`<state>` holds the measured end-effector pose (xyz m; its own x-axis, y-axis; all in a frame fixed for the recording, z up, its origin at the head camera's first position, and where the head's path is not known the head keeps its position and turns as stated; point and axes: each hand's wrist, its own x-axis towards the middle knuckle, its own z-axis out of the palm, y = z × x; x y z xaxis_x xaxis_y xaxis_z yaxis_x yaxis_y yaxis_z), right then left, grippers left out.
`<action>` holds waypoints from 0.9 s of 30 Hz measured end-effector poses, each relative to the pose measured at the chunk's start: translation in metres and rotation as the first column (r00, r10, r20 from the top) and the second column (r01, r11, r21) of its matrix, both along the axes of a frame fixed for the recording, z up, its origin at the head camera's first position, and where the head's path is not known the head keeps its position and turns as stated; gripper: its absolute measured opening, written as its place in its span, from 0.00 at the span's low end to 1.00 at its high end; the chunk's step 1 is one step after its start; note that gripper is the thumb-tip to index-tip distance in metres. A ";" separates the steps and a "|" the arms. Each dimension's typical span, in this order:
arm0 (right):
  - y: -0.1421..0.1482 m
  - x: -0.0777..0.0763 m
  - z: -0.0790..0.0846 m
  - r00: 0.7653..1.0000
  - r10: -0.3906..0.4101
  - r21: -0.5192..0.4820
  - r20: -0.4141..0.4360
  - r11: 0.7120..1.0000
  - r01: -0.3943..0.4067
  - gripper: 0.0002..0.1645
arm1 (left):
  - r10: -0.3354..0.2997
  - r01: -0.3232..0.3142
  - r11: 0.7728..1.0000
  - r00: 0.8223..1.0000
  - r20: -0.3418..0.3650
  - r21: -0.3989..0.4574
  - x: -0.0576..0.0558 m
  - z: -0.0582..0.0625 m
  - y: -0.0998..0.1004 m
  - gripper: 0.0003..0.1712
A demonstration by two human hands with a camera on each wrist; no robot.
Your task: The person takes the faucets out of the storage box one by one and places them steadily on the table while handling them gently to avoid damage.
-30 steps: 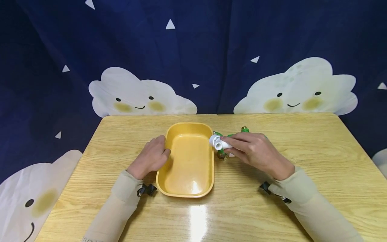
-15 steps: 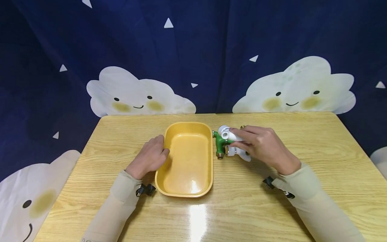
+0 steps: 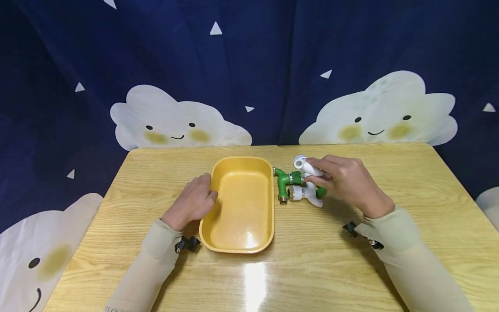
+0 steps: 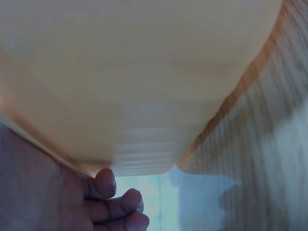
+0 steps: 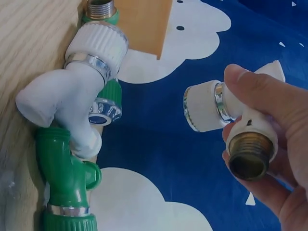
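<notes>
My right hand [image 3: 348, 184] pinches a white plastic tap [image 3: 310, 168] between thumb and fingers. In the right wrist view this tap [image 5: 246, 113] is raised, its threaded brass end facing the camera. Beneath it lie a second white tap [image 3: 312, 195] and a green tap [image 3: 283, 186]. Another green tap [image 5: 62, 168] is beside the lying white one, mostly covered by the hand in the head view. My left hand [image 3: 192, 200] grips the left rim of a yellow basin [image 3: 272, 212], fingers curled at its edge in the left wrist view.
The basin stands on a wooden table [image 3: 331, 268], just left of the lying taps. A dark blue curtain [image 3: 273, 65] printed with clouds hangs behind the table. Small black cameras are worn at both cuffs.
My right hand has carried the white tap right and slightly back from the basin's right rim, uncovering the green and white taps below. The left hand has kept its grip on the basin.
</notes>
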<state>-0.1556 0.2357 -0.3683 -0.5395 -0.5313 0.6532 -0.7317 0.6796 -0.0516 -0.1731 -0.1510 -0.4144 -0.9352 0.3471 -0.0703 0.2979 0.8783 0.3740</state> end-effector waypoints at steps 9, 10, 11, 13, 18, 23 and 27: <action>0.007 -0.005 0.000 0.997 -0.071 0.002 0.010 0.997 0.071 0.35 | 0.001 -0.001 1.000 1.000 0.001 0.002 -0.001 0.001 0.000 0.08; 0.008 -0.005 0.000 0.997 -0.077 0.002 0.015 0.997 0.077 0.32 | 0.000 0.000 1.000 1.000 0.000 0.002 -0.002 0.001 0.000 0.08; 0.009 -0.006 0.000 0.996 -0.082 0.000 0.021 0.997 0.082 0.29 | -0.001 0.001 1.000 1.000 -0.001 0.002 -0.002 0.001 0.000 0.08; 0.011 -0.006 -0.001 0.995 -0.093 -0.003 0.038 0.996 0.093 0.27 | -0.003 0.003 1.000 1.000 -0.003 0.005 -0.002 0.001 0.000 0.08; 0.015 -0.008 -0.003 0.989 -0.126 -0.006 0.072 0.992 0.126 0.26 | -0.001 0.001 1.000 1.000 0.000 0.011 -0.002 0.001 0.000 0.08; 0.018 -0.010 -0.005 0.986 -0.146 -0.011 0.084 0.989 0.148 0.25 | 0.003 -0.003 1.000 1.000 0.007 0.009 -0.001 0.001 -0.001 0.08; 0.020 -0.012 -0.006 0.983 -0.162 -0.013 0.088 0.986 0.164 0.24 | 0.004 -0.004 1.000 1.000 0.011 0.005 -0.001 0.001 -0.001 0.08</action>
